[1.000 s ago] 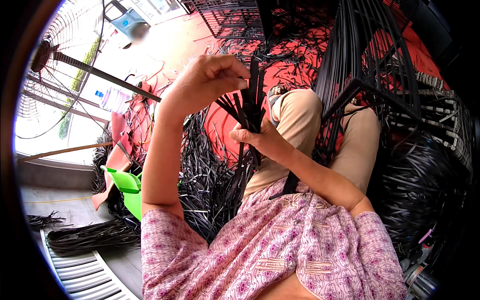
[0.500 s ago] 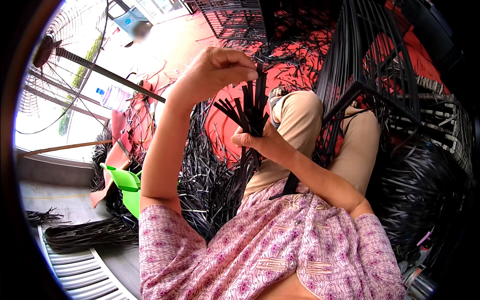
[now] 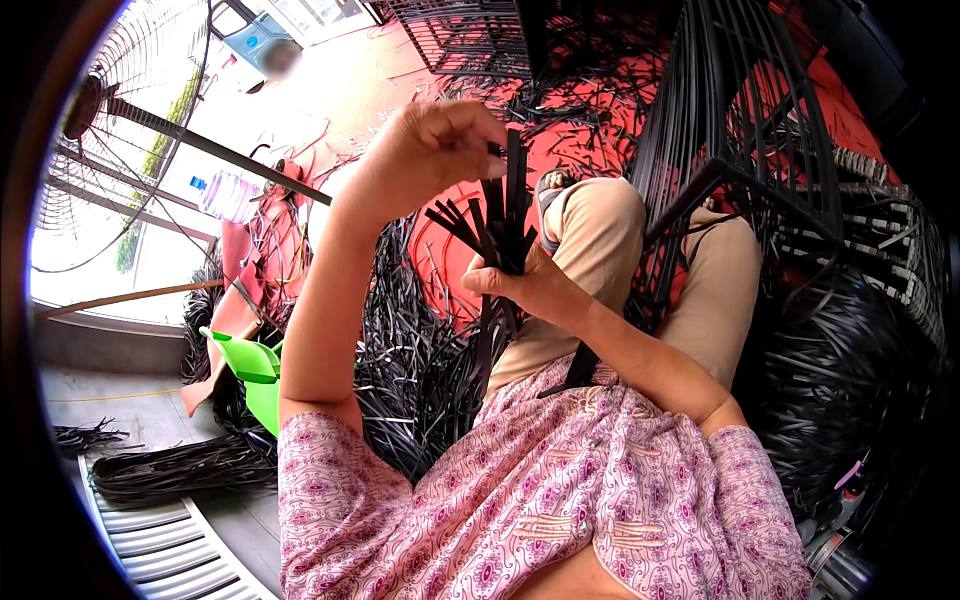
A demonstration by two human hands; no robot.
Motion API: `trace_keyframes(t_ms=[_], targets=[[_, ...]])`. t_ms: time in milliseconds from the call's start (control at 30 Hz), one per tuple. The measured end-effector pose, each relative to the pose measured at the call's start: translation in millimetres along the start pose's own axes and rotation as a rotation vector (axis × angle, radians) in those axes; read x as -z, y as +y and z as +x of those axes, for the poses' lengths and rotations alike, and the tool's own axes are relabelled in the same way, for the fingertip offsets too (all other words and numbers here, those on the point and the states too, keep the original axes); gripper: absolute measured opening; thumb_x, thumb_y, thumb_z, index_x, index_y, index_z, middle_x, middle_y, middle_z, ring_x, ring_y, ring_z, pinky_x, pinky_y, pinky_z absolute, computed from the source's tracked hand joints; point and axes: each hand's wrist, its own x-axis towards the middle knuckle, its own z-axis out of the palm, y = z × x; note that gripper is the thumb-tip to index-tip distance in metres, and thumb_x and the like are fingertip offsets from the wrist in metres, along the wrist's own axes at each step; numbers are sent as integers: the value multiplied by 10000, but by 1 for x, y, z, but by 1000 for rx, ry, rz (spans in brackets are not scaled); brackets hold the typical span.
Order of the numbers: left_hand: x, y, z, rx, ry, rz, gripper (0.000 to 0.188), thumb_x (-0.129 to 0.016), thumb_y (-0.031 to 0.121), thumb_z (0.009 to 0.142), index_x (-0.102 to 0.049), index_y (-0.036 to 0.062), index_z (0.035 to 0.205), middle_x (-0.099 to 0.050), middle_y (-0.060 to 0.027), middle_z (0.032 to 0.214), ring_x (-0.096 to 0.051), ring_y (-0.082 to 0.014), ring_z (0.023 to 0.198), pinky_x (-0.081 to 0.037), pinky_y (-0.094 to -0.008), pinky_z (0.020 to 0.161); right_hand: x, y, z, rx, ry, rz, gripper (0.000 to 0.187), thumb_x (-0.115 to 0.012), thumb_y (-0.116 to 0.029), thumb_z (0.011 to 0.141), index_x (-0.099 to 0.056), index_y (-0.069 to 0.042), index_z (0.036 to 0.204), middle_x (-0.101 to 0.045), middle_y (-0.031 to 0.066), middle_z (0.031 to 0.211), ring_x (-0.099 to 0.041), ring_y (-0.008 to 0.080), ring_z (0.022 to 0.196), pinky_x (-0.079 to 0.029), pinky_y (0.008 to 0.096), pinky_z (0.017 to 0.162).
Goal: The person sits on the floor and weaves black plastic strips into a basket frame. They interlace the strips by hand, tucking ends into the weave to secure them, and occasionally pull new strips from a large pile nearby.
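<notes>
My right hand (image 3: pixel 545 290) is closed round a bunch of flat black plastic strips (image 3: pixel 508 225), held upright above my lap. Their cut ends fan out above my thumb, and the lower part hangs down beside my knee. At the top of the bunch, my left hand (image 3: pixel 435 150) has thumb and forefinger pinched on the end of one black strip (image 3: pixel 493 190). Its other fingers are curled. Another strip stands taller, just right of those fingertips.
Loose black strips (image 3: pixel 420 360) lie heaped at left. On the right, a black frame (image 3: pixel 715 175) carries long stretched strips, near a dark strip bundle (image 3: pixel 835 380). A green plastic dustpan-like thing (image 3: pixel 245 360), a fan (image 3: pixel 90 105) and a white slatted seat (image 3: pixel 165 545) are at left.
My left fingertips have shifted slightly left and down, from the taller strip's tip to the strip beside it. My right hand keeps its grip almost unmoved.
</notes>
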Motion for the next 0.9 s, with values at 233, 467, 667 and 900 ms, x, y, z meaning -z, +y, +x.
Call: trace_keyframes(t_ms=[233,467,667,900], targets=[[-1,10,-2,-74,61,-72,247,-682,57,905,-681,38,1151,-627,48,881,-534,-16,806,-435,-196,712,-1,-1,0,26,-11,22,207,-722,-216,880,-674,-41,781,-553,-71,686,-504,28,667,-422,240,591],[-2,13,4,-84,-16,-6,133,-712,47,876,-726,10,1003,-684,4,885,-605,-52,863,-490,-230,747,-2,-2,-2,-10,-45,-10,190,-702,-219,906,-665,-65,802,-543,-76,703,-493,24,681,-416,236,611],[-4,9,-3,-271,-146,360,123,-723,65,869,-731,23,985,-619,34,773,-537,-31,735,-431,-231,630,-3,-3,0,-8,2,0,220,-719,-208,877,-644,-54,740,-508,-79,648,-465,27,623,-390,244,551],[-5,22,6,-70,83,238,250,-717,115,875,-697,50,1115,-581,42,801,-482,-33,710,-396,-212,639,-6,-2,0,-4,-24,16,214,-726,-209,872,-648,-55,746,-511,-77,645,-468,28,618,-393,244,547]])
